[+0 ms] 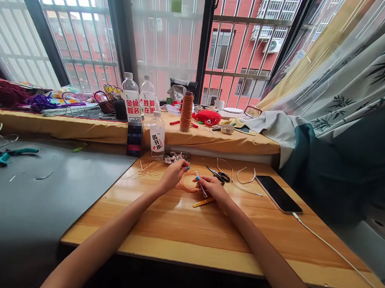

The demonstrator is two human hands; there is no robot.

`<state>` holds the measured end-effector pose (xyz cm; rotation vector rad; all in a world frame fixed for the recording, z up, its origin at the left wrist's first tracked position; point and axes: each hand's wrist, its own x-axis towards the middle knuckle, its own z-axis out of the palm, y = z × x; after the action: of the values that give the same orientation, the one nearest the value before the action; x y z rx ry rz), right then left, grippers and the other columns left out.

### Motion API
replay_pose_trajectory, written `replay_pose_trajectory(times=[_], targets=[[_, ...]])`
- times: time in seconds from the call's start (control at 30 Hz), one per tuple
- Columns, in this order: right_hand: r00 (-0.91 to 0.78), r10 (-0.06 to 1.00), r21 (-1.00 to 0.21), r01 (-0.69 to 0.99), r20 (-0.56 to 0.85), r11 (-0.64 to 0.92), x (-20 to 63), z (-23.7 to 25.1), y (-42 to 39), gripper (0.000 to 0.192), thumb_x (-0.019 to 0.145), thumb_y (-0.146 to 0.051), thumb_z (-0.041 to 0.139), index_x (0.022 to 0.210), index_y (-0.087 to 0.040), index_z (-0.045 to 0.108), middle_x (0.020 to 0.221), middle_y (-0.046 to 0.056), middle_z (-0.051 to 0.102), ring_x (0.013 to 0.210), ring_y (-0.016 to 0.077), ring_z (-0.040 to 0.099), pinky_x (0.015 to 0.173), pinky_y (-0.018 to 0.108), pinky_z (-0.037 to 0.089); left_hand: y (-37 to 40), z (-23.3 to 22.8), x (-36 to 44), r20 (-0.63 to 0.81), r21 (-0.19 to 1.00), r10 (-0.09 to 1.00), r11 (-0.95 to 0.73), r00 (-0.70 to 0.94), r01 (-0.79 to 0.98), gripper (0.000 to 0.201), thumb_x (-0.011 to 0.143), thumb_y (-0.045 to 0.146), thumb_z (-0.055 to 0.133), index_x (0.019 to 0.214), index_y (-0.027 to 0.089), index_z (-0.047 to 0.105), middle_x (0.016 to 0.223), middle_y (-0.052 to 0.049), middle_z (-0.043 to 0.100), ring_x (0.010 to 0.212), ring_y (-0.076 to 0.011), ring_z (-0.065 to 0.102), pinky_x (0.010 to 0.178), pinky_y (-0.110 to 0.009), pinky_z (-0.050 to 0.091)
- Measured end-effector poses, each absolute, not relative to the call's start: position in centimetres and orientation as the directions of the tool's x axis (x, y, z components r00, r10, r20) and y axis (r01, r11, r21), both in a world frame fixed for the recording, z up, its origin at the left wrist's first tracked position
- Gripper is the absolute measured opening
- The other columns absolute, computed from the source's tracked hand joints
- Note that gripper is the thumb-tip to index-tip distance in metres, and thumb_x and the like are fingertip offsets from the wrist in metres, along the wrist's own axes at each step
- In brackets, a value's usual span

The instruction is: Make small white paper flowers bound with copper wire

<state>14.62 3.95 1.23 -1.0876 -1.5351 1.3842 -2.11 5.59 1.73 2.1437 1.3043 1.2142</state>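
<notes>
Both hands meet over a loose coil of orange cord (187, 183) lying near the middle of the wooden counter (174, 230). The left hand (173, 174) is curled, fingertips pinching the coil at its 10 o'clock edge. The right hand (213, 188) sits at the coil's 3 o'clock side, gripping a thin light-coloured stick-like tool (201, 186) that slants across its fingers; what the tool is exactly cannot be told.

A yellow strip (203, 202) lies on the counter at 6 o'clock from the right hand, touching or just under it. Black scissors (219, 175) rest at 1 o'clock of that hand, with white cord pieces (242, 182) beyond them and a phone (278, 193) on its charging cable at 3 o'clock. A small tray of beads (177, 157) sits at 12 o'clock of the left hand, beside a water bottle (157, 135). The spool of orange cord (186, 111) stands on the ledge behind.

As a judgement, the work looks early: the cord is still a loose tangle, no finished shape shows, and short cut scraps (147, 167) lie at 10 o'clock.
</notes>
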Motion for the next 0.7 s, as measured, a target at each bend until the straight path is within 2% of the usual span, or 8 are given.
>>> replay_pose_trajectory(times=[0.1, 0.2, 0.37, 0.53, 0.7], targets=[[-0.362, 0.930, -0.969, 0.200, 0.068, 0.148, 14.4, 1.1, 3.9, 0.030, 0.063, -0.041, 0.056, 0.069, -0.013, 0.063, 0.055, 0.000, 0.055, 0.048, 0.0079, 0.044, 0.046, 0.020, 0.032, 5.1, 2.5, -1.6, 0.469, 0.809, 0.859, -0.511, 0.204, 0.290, 0.009, 0.076, 0.024, 0.044, 0.077, 0.016, 0.047, 0.066, 0.001, 0.053, 0.063, -0.0102, 0.049, 0.061, -0.021, 0.037], [-0.353, 0.928, -0.947, 0.244, 0.116, 0.211, 14.4, 1.0, 3.9, 0.029, 0.066, -0.041, 0.052, 0.065, -0.013, 0.061, 0.054, 0.000, 0.053, 0.048, 0.0082, 0.044, 0.045, 0.020, 0.032, 4.7, 2.4, -1.1, 0.410, 0.870, 0.865, -0.466, 0.290, 0.161, 0.015, 0.074, 0.029, 0.048, 0.078, 0.014, 0.048, 0.064, 0.000, 0.054, 0.058, -0.0090, 0.048, 0.055, -0.020, 0.035], [-0.302, 0.936, -0.955, 0.173, 0.183, 0.243, 14.5, 1.0, 3.9, 0.031, 0.068, -0.044, 0.050, 0.063, -0.014, 0.058, 0.054, -0.001, 0.049, 0.046, 0.0082, 0.042, 0.043, 0.021, 0.031, 4.7, 1.8, -0.8, 0.349, 0.896, 0.863, -0.422, 0.366, 0.140, 0.020, 0.070, 0.032, 0.053, 0.077, 0.013, 0.053, 0.063, 0.000, 0.054, 0.060, -0.0090, 0.049, 0.054, -0.019, 0.035], [-0.291, 0.937, -0.957, 0.156, 0.192, 0.245, 14.6, 1.2, 3.9, 0.033, 0.068, -0.046, 0.050, 0.073, -0.015, 0.061, 0.058, 0.000, 0.050, 0.052, 0.0097, 0.045, 0.047, 0.021, 0.034, 5.1, 1.7, -0.9, 0.264, 0.946, 0.910, -0.309, 0.319, 0.100, 0.037, 0.067, 0.034, 0.057, 0.095, 0.013, 0.047, 0.058, 0.002, 0.053, 0.052, -0.0072, 0.046, 0.046, -0.018, 0.030], [-0.368, 0.898, -0.929, 0.182, 0.240, 0.322, 14.7, 1.1, 4.0, 0.032, 0.071, -0.045, 0.048, 0.072, -0.015, 0.060, 0.060, -0.001, 0.048, 0.053, 0.0088, 0.042, 0.052, 0.022, 0.035, 4.8, 2.1, -0.8, 0.233, 0.951, 0.901, -0.289, 0.366, 0.105, 0.026, 0.066, 0.034, 0.056, 0.079, 0.012, 0.055, 0.060, 0.002, 0.053, 0.052, -0.0063, 0.044, 0.047, -0.018, 0.030]])
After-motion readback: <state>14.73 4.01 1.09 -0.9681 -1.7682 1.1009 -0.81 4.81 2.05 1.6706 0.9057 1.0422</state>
